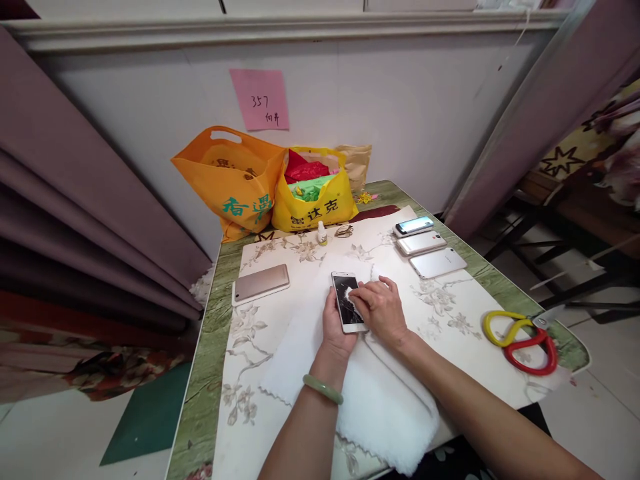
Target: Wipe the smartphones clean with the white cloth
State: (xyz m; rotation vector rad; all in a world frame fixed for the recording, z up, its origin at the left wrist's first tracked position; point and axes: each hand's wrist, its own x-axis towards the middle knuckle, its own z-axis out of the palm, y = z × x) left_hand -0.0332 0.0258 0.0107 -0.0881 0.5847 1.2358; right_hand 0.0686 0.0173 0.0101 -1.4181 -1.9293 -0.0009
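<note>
My left hand (pixel 334 325) grips the left edge of a white phone (pixel 346 293) with a dark, smeared screen, held just above a white fluffy cloth (pixel 380 400). A green bangle sits on that wrist. My right hand (pixel 381 308) lies over the phone's right side, fingers curled and pressing a small white wad (pixel 350 299) onto the screen. The cloth spreads from under both hands toward the table's near edge.
A rose-gold phone (pixel 261 283) lies at the left. Three more phones (pixel 423 243) sit in a row at the right. An orange bag (pixel 235 183), a yellow bag (pixel 315 200) and a small bottle (pixel 322 233) stand at the back. Red and yellow rings (pixel 523 339) lie near the right edge.
</note>
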